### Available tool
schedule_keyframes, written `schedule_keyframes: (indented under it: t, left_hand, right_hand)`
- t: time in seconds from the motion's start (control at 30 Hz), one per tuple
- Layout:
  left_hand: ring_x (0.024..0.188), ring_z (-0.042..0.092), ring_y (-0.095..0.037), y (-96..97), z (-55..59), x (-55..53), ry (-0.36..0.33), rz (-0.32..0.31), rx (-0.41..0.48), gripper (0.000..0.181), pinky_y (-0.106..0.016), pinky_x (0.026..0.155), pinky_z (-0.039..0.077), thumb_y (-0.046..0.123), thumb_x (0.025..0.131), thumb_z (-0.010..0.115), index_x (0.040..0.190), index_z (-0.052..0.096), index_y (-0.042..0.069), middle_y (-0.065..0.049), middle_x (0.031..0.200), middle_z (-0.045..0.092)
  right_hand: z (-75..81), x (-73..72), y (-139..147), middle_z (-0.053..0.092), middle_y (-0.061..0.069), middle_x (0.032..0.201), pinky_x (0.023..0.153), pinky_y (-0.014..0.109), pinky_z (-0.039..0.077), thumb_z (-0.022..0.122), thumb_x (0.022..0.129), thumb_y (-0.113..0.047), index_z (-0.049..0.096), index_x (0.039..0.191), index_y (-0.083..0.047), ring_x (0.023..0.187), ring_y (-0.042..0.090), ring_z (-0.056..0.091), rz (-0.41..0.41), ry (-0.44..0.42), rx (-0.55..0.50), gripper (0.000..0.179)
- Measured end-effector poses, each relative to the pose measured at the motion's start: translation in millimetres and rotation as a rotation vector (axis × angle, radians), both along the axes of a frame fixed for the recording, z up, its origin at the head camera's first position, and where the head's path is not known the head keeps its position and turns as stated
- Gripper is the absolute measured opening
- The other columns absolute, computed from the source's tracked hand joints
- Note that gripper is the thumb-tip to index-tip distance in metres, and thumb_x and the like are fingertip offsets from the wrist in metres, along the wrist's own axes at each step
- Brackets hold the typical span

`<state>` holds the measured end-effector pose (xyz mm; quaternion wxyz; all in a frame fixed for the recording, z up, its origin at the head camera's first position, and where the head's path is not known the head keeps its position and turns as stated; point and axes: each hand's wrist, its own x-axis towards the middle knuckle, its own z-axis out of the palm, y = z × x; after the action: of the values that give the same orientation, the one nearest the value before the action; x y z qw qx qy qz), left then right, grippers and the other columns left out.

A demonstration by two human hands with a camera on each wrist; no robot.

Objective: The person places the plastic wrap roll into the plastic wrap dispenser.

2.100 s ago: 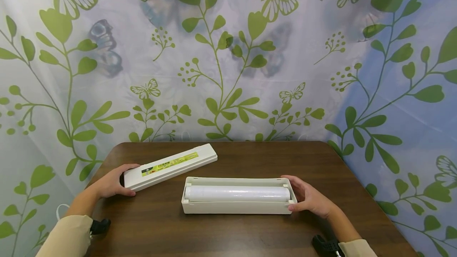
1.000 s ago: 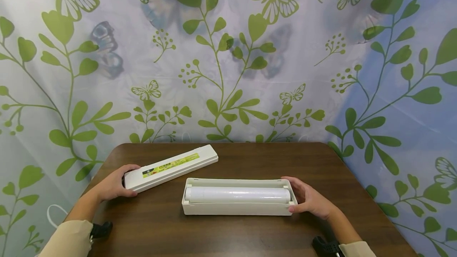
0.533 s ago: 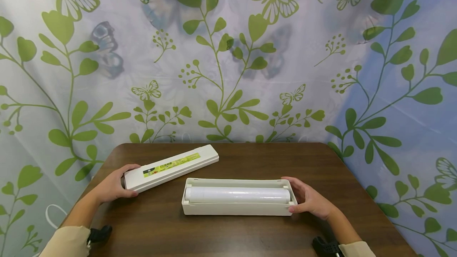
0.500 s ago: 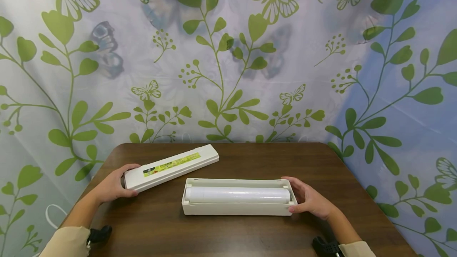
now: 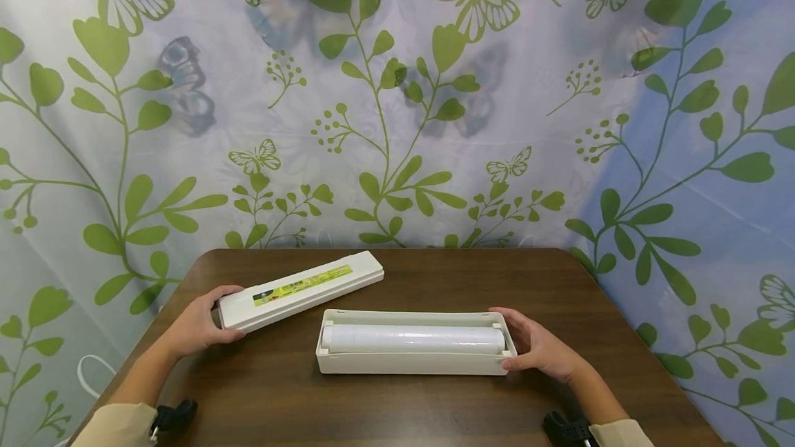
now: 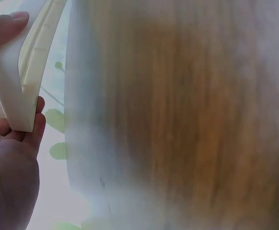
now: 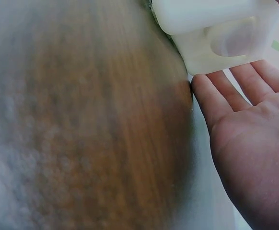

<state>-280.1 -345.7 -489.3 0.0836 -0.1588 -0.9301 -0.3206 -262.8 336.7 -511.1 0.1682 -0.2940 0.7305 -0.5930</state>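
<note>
In the head view a long white lid [image 5: 242,305] with a yellow-green label lies slanted at the left, its far end pointing to the back right. My left hand [image 5: 197,326] holds its near left end between thumb and fingers. Right of it an open white cling film box [image 5: 410,364] rests on the table, parallel to the front edge. A roll of cling film [image 5: 413,339] lies inside. My right hand [image 5: 543,352] grips the box's right end, thumb at the front corner, fingers at the back one. The left wrist view shows the lid's hollow underside [image 6: 31,72].
The brown wooden table [image 5: 397,409] ends at the back before a curtain [image 5: 397,123] printed with leaves and butterflies. A white cable [image 5: 87,374] hangs at the left edge. Each wrist wears a black strap [image 5: 176,416].
My left hand has shifted the lid slightly to the right. The box, the roll and my right hand stay in place.
</note>
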Motion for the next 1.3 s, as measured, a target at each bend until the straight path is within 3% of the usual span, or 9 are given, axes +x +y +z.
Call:
schedule_keyframes:
  t: [0.27,0.77,0.93,1.13,1.3]
  left_hand:
    - [0.092,0.053,-0.009,6.3,-1.5,3.1,0.014,0.043,0.018,0.083,-0.023,0.076,0.045,0.034,0.071,0.095,0.138,0.055,0.005,-0.017,0.121,0.066]
    - [0.091,0.054,-0.001,10.0,-10.0,6.1,0.059,0.053,0.120,0.082,-0.017,0.075,0.045,0.027,0.071,0.095,0.139,0.056,0.005,-0.017,0.124,0.065]
    - [0.093,0.053,0.001,13.7,-8.1,7.9,0.088,0.037,0.159,0.082,-0.014,0.075,0.045,0.023,0.071,0.095,0.140,0.056,0.004,-0.018,0.125,0.064]
    - [0.095,0.052,0.002,18.5,-7.3,9.4,0.131,0.010,0.195,0.081,-0.009,0.078,0.042,0.018,0.071,0.095,0.140,0.056,0.006,-0.013,0.127,0.062]
    - [0.092,0.053,-0.001,24.3,-3.2,12.4,0.140,-0.027,0.225,0.081,-0.012,0.075,0.045,0.013,0.071,0.094,0.141,0.056,0.008,-0.008,0.126,0.060]
  right_hand:
    - [-0.6,-0.3,0.5,0.037,0.037,0.149,0.096,0.034,0.056,0.077,0.084,0.000,0.020,0.156,0.006,0.124,0.014,0.058,0.001,0.001,0.000,0.092]
    - [-0.2,0.1,1.2,0.036,0.036,0.151,0.096,0.034,0.056,0.077,0.084,-0.001,0.019,0.157,0.005,0.124,0.015,0.057,-0.008,-0.012,0.011,0.093]
    - [-0.3,-0.3,1.3,0.036,0.035,0.151,0.096,0.034,0.056,0.077,0.084,-0.001,0.020,0.157,0.005,0.124,0.015,0.057,-0.008,-0.013,0.007,0.093]
    - [0.3,0.1,0.7,0.037,0.037,0.149,0.096,0.035,0.057,0.077,0.084,0.000,0.019,0.156,0.007,0.124,0.016,0.058,0.004,-0.007,-0.007,0.093]
    - [1.4,0.4,0.1,0.037,0.036,0.150,0.096,0.034,0.056,0.077,0.083,0.000,0.018,0.156,0.008,0.124,0.015,0.058,0.001,-0.003,-0.003,0.095]
